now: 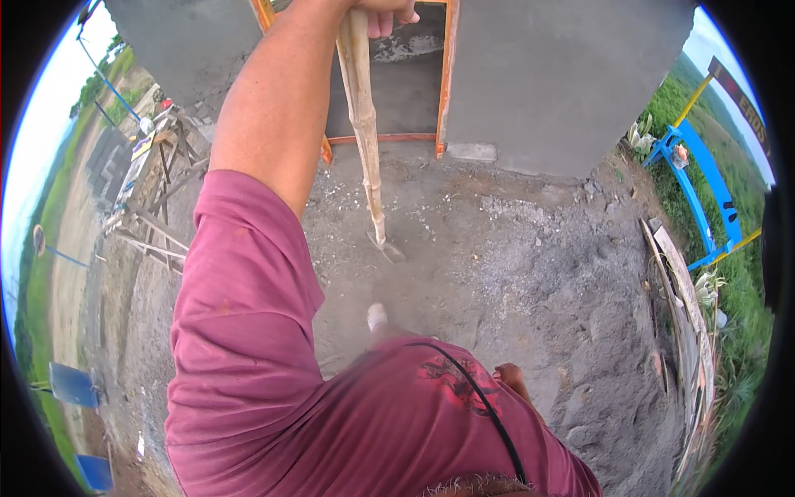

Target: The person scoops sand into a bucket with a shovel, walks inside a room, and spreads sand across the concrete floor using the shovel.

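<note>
My left arm reaches up, and my left hand (385, 18) is wrapped around the top of a hoe's long, rough wooden handle (361, 108). Below it the handle slants down to the hoe blade (387, 249), which rests on the grey, dusty ground. The top edge of the view cuts off part of this hand. Low beside my body is my right hand (511, 377), apart from the hoe, its fingers curled and nothing seen sticking out of them. My maroon shirt hides much of that arm. One pale shoe (377, 316) shows in front of me.
Ahead stands a grey plastered wall (546, 83) with an orange-framed doorway (443, 91). A mound of grey sand and gravel (571, 306) lies right, beside long boards (679, 277) and a blue frame (704, 190). Wooden trestles (157, 190) and stacked blocks (108, 166) stand left.
</note>
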A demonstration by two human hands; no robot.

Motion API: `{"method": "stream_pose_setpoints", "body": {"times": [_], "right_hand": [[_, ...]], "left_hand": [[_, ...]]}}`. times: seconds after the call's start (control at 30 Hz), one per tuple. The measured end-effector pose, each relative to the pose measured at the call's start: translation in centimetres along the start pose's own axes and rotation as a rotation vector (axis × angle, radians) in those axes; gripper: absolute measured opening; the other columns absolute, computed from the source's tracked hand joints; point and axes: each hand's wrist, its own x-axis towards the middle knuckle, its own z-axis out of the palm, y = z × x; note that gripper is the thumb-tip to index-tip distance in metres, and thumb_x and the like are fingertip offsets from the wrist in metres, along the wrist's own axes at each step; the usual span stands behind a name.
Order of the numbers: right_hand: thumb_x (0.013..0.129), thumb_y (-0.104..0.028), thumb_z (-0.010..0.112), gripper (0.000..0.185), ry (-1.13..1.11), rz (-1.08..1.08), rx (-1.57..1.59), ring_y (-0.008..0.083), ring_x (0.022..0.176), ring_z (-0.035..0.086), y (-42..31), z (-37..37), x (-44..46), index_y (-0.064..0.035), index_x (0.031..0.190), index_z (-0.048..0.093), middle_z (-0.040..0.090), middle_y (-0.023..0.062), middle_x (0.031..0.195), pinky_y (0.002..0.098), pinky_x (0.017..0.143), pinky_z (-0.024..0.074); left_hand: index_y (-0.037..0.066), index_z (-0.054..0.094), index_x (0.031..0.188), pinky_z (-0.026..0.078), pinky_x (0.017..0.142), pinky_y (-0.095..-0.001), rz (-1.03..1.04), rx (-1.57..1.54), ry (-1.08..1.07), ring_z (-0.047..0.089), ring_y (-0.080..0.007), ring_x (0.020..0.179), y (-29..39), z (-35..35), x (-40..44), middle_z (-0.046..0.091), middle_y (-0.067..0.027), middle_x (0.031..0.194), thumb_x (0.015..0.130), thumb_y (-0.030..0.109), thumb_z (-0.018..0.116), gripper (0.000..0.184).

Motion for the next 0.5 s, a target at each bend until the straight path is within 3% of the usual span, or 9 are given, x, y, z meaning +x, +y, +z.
{"method": "stream_pose_setpoints", "body": {"times": [0.2,0.5], "right_hand": [[0.095,-0.009,0.052,0.017,-0.002,-0.039,-0.027,0.0169,0.051,0.057,0.7,-0.2,0.4,-0.003,0.079,0.057,0.059,0.0097,0.066,0.031,0.038,0.0409],[0.093,-0.005,0.049,0.017,-0.075,0.087,0.007,0.0145,0.048,0.05,0.3,-1.1,1.7,-0.006,0.077,0.055,0.053,0.0059,0.065,0.0302,0.037,0.036]], "left_hand": [[-0.003,0.072,0.098,0.059,0.068,-0.0382,0.021,-0.006,-0.023,0.072,-0.0261,0.075,-1.1,-0.4,0.5,0.074,-0.0174,0.091,0.093,0.017,0.058,0.025],[-0.006,0.07,0.1,0.059,0.069,-0.0385,-0.01,-0.031,-0.012,0.072,-0.0265,0.074,-3.1,-1.0,0.4,0.073,-0.0192,0.092,0.094,0.019,0.059,0.027]]}}
